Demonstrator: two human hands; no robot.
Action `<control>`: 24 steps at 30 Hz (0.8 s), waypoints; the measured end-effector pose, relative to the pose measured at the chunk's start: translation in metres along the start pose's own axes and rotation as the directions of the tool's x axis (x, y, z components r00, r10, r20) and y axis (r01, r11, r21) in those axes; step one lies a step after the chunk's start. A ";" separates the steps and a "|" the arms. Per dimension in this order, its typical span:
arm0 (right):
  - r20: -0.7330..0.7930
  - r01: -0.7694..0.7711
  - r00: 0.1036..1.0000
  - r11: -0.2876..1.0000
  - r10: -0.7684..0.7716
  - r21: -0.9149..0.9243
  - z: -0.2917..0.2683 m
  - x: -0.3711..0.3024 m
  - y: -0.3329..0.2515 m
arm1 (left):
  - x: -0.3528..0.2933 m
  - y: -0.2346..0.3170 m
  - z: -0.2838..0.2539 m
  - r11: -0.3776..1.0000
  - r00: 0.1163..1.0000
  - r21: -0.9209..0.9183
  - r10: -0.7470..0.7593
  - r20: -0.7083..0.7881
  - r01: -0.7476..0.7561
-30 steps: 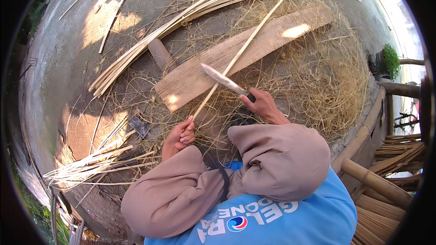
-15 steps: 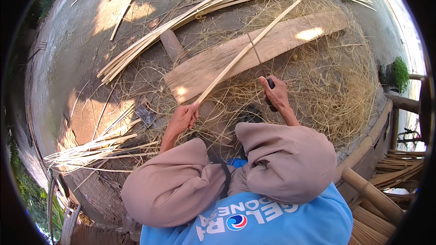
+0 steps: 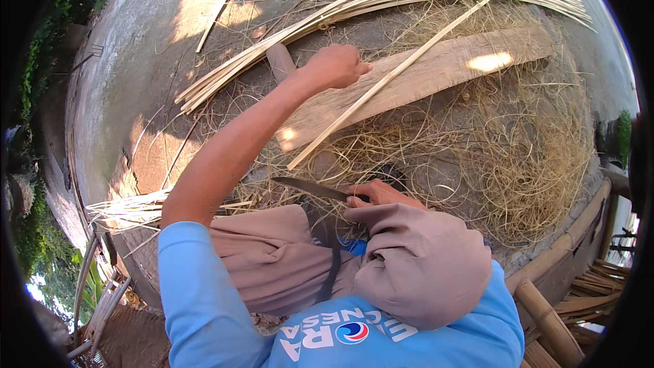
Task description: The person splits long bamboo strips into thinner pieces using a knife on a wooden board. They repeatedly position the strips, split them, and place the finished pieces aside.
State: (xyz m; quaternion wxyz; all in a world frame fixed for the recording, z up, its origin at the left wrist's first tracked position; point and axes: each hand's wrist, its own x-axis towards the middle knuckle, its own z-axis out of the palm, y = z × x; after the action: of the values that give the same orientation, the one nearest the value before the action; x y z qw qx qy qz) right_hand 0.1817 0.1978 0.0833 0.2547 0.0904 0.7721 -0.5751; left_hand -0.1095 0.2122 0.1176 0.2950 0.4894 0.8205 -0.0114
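Observation:
My left arm stretches forward over a wooden plank (image 3: 436, 80), and my left hand (image 3: 336, 67) is closed above its near-left part. Anything in those fingers is hidden or too small to make out. A long pale split-bamboo strip (image 3: 361, 101) lies slantwise across the plank, a little to the right of this hand and apart from it. Close to my lap, my right hand (image 3: 383, 194) is shut on the dark handle of a knife (image 3: 312, 187). Its blade points left, below the strip's near end.
A bundle of long bamboo strips (image 3: 381, 5) lies beyond the plank. More strips (image 3: 129, 208) are at the left. Thin curled shavings (image 3: 518, 143) cover the ground at the right. A bamboo rail (image 3: 565, 232) runs along the right side.
My left hand has let go of the strip's near end and reached forward over the plank. My right hand has drawn the knife back toward my lap, its blade now pointing left.

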 end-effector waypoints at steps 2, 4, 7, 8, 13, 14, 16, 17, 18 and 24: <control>0.018 0.011 1.000 0.999 -0.010 -0.031 0.004 0.017 0.010 | 0.049 0.047 0.043 0.990 0.996 -0.124 -0.075 -0.040 0.069; -0.093 0.029 0.995 0.998 -0.035 -0.060 0.005 0.012 -0.008 | 0.079 0.059 0.108 0.975 0.931 -0.186 -0.175 -0.321 0.119; -0.076 0.091 0.994 0.982 -0.080 0.166 0.014 0.028 0.027 | 0.108 0.073 0.154 0.981 0.750 -0.151 -0.191 -0.634 0.122; -0.091 0.018 0.996 0.973 0.003 0.230 0.012 0.029 0.033 | 0.112 0.075 0.154 0.977 0.739 -0.183 -0.206 -0.641 0.113; -0.494 0.101 0.864 0.930 0.095 0.355 0.010 0.050 0.072 | 0.131 0.074 0.128 0.921 0.698 -0.390 -0.288 -0.655 0.014; -0.498 0.077 0.846 0.881 0.190 0.467 0.004 0.057 0.073 | 0.134 0.073 0.128 0.918 0.673 -0.397 -0.285 -0.683 -0.015; -0.542 0.081 0.782 0.811 0.309 0.579 -0.008 0.071 0.077 | 0.141 0.071 0.133 0.916 0.616 -0.395 -0.273 -0.739 -0.069; -0.596 0.104 0.760 0.857 0.258 0.505 -0.008 0.078 0.078 | 0.143 0.068 0.139 0.918 0.583 -0.386 -0.264 -0.768 -0.093; -0.645 0.126 0.737 0.896 0.203 0.425 -0.006 0.085 0.077 | 0.146 0.066 0.144 0.919 0.549 -0.376 -0.256 -0.796 -0.117; -0.452 -0.020 0.861 0.903 0.233 0.429 -0.008 0.087 0.065 | 0.148 0.057 0.154 0.924 0.494 -0.346 -0.226 -0.839 -0.166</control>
State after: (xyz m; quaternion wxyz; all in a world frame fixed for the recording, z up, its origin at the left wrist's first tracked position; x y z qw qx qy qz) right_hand 0.1331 0.2123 -0.0127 0.0628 0.3368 0.6655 -0.6631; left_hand -0.0415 0.3124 -0.0677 -0.0687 0.3459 0.8502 0.3909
